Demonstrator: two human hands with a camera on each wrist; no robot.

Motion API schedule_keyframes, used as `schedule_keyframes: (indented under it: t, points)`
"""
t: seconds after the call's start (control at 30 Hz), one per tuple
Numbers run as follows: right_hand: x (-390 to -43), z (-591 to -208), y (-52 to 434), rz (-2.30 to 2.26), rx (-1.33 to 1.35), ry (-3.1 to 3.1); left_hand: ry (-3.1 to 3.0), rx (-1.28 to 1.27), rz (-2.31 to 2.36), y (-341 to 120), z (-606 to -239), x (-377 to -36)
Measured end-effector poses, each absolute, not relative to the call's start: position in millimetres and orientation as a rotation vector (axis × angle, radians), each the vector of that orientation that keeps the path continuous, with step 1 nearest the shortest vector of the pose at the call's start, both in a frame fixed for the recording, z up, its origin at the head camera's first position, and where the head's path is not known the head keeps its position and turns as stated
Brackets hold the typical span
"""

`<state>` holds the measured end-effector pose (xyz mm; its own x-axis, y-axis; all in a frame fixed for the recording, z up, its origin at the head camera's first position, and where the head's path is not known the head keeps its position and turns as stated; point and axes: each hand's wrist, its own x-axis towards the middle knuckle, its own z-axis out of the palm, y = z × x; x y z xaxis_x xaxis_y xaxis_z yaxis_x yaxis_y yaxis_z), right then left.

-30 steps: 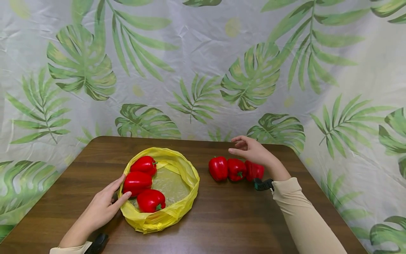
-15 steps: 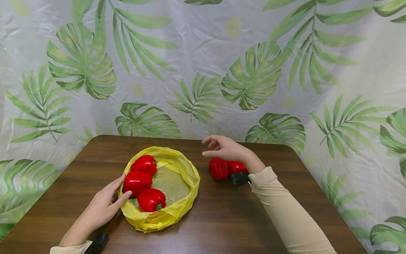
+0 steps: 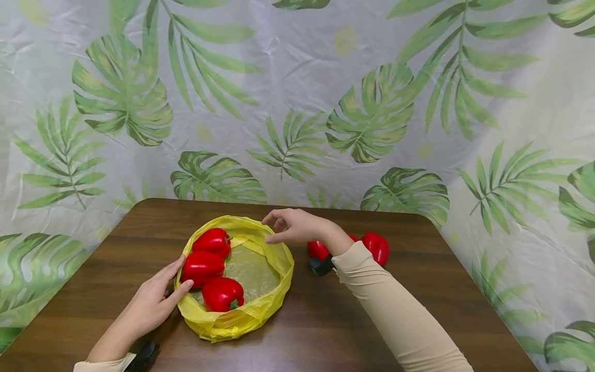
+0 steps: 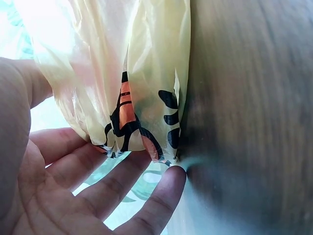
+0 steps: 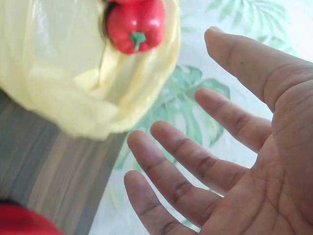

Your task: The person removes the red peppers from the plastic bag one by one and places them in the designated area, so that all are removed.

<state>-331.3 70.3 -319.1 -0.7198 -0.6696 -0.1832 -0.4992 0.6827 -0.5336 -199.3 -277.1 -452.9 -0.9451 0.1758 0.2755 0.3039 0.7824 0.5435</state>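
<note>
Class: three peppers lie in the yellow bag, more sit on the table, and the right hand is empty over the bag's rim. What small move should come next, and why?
Probably the right hand should swing back to the peppers on the table and grip one: it is open and holds nothing, while the left hand rests against the bag, whose mouth lies open.

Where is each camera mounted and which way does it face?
Head: worn on the head, looking down at the table; both hands and sleeves show.
Left wrist: beside the left hand, facing the yellow bag; palm and fingers show.
Right wrist: beside the right hand, facing the bag and a red pepper.
All three share the bag.
</note>
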Motion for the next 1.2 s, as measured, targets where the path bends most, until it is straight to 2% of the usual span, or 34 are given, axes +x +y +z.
schedule_keyframes:
  t: [0.5,1.2]
  points:
    - [-319,-334,0,-0.43,-1.036,2.322,-2.767,-0.379,-0.913,-276,-452,-200]
    - [-303,-351,-33,-0.372,-1.027,2.212,-2.769,-0.387,-0.933,-277,-450,-199]
